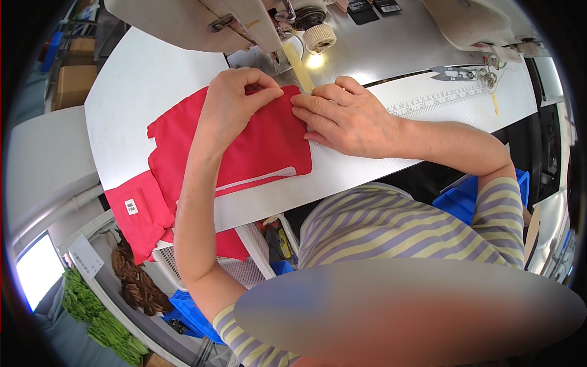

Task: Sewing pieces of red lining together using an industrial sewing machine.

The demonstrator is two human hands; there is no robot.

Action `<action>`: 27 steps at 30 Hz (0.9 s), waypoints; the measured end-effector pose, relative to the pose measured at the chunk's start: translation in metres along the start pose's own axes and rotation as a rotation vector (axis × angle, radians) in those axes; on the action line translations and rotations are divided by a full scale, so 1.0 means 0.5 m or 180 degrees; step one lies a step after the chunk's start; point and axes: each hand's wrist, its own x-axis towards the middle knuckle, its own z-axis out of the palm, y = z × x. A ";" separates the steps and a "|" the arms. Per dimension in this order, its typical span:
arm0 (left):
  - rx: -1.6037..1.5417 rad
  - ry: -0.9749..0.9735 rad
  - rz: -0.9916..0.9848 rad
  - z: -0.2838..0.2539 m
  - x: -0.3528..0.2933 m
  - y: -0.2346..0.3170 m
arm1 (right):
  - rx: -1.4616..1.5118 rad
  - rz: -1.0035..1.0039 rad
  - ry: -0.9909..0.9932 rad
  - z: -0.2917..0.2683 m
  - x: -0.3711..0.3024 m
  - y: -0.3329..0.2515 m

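A piece of red fabric point(251, 144) lies on the white table just in front of a sewing machine point(195, 24). My left hand point(229, 104) reaches over it, thumb and forefinger pinched on its upper edge. At the upper right corner, my right hand point(348, 119) grips the fabric's edge between fingers and thumb; the thumb is partly hidden. A white strip point(257, 177) runs along the near edge of the fabric. Further red cloth with a small white label point(131, 206) hangs over the table's left edge.
A yellow strip point(298, 67) lies beside the needle area. Right of my right hand are a clear ruler point(440, 98) and thread snips point(454, 73). Another machine point(483, 24) stands at the far right. Below the table are a white basket point(244, 272) and blue crates point(455, 199).
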 end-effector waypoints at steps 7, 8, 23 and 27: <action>0.0385 0.0484 0.0234 0.019 -0.007 -0.011 | -0.0039 0.0028 -0.0057 -0.001 0.003 0.001; 0.0372 0.0418 0.0277 0.026 -0.011 -0.012 | -0.0024 0.0047 -0.0070 -0.001 0.004 0.002; 0.0412 0.0747 0.0415 0.028 -0.011 -0.016 | -0.0124 0.0039 -0.0027 0.005 0.008 0.010; 0.0362 0.0985 0.0568 0.045 -0.012 -0.024 | -0.0116 0.0080 -0.0053 0.003 0.010 0.009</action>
